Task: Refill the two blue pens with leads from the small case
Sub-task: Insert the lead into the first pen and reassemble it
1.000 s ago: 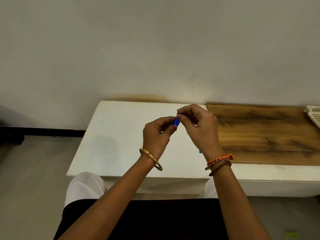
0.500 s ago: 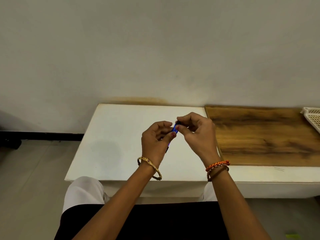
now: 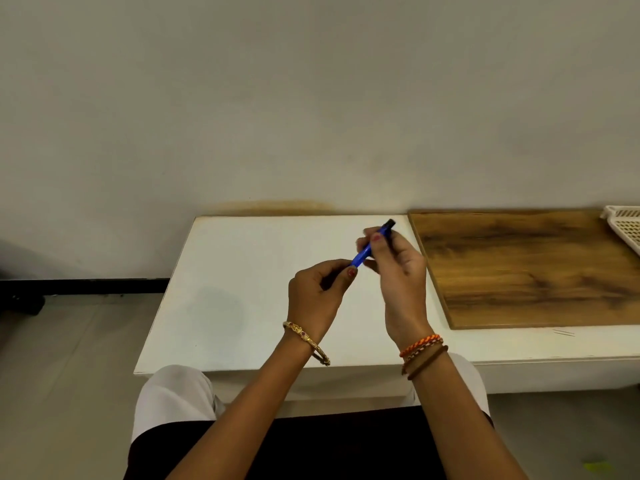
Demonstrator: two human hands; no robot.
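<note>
Blue plastic pen (image 3: 367, 251) now tilted, more exposed than before, right hand (image 3: 398, 268) fingers clamped on it, left hand (image 3: 320, 292) fingertips pinching its lower end, white lattice basket (image 3: 625, 228) contents unseen.

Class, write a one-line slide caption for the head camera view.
Both hands, left hand and right hand, hold a blue pen tilted above a white table.

White table (image 3: 242, 289) (low, against wall) bearing wooden board (image 3: 526, 271).
</note>
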